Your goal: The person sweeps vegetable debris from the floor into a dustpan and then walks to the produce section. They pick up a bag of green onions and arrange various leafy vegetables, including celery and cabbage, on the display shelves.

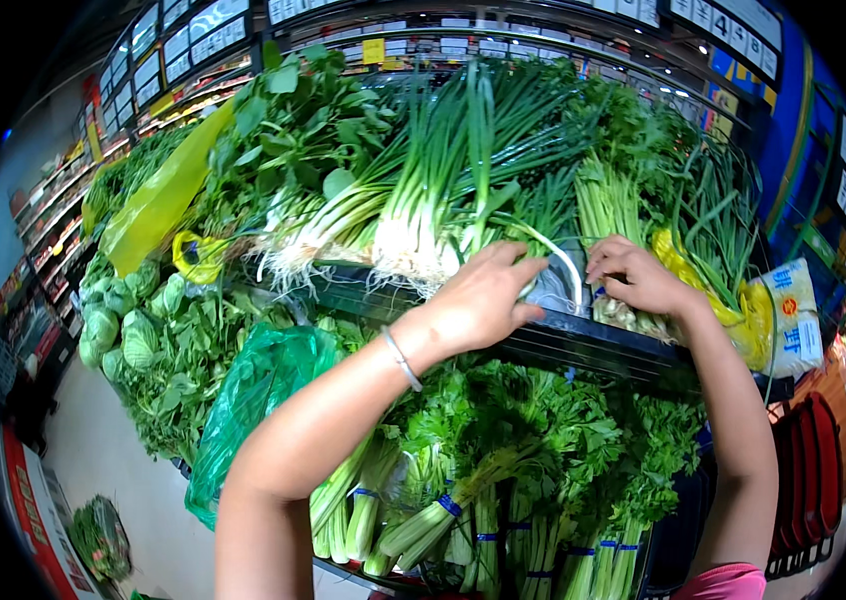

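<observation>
My left hand (486, 292) reaches over the front edge of the upper shelf, fingers apart, beside the white root ends of a pile of scallions (411, 217). Whether its fingertips touch them I cannot tell. A single scallion (571, 274) bends over the black shelf edge (543, 334) between my hands. My right hand (637, 274), fingers bent, is at the lower stalks of a bunch of thin-stemmed celery (610, 199). Its grip is partly hidden. Clear plastic (556, 281) lies in the gap between the scallions and this celery.
Below, thick celery bunches (423, 525) carry blue bands. A green plastic bag (265, 405) hangs at left, near cabbages (139, 339) and a yellow bag (167, 195). On the right are a white printed packet (790, 315) and red stacked baskets (813, 465). Greens (101, 536) lie on the floor.
</observation>
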Demonstrator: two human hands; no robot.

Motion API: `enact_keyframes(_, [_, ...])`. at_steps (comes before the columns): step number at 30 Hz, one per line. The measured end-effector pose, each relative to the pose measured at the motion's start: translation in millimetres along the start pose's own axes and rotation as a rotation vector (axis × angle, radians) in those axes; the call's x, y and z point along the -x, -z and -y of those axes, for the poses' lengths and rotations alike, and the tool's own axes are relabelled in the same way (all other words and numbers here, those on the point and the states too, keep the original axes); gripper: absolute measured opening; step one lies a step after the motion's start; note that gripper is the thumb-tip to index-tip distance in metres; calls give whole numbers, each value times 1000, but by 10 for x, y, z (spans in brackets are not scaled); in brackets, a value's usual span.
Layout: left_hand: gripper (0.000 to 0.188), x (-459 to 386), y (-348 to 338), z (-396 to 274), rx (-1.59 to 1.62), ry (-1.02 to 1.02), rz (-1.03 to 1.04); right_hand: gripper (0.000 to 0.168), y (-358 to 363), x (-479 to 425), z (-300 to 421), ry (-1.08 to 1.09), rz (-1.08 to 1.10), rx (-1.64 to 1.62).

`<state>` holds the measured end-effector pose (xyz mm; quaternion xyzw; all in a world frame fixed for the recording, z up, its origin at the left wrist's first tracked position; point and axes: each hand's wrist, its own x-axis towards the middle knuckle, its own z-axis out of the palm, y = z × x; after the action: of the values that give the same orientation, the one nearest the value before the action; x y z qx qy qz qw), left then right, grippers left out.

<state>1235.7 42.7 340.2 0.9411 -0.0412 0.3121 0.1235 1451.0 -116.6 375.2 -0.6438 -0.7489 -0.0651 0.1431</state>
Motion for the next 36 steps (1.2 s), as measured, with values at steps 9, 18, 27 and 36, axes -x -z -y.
enact_keyframes(9, [62,543,1405,1645,-261,775,-76,77,-145,-697,898,-774,8,-444])
enact_keyframes(18, [77,0,868,748,-80,640,359,87,-426,-717,820,-735,-217,-705])
enact_keyframes(27, [45,520,1171,1150,-171,413,-7,82,-361,-731,890,-764,-159,-272])
enact_keyframes(36, [16,1325,1796,2557,-258,471,-320,20,-279,-1138,1799,-302,-584,-43])
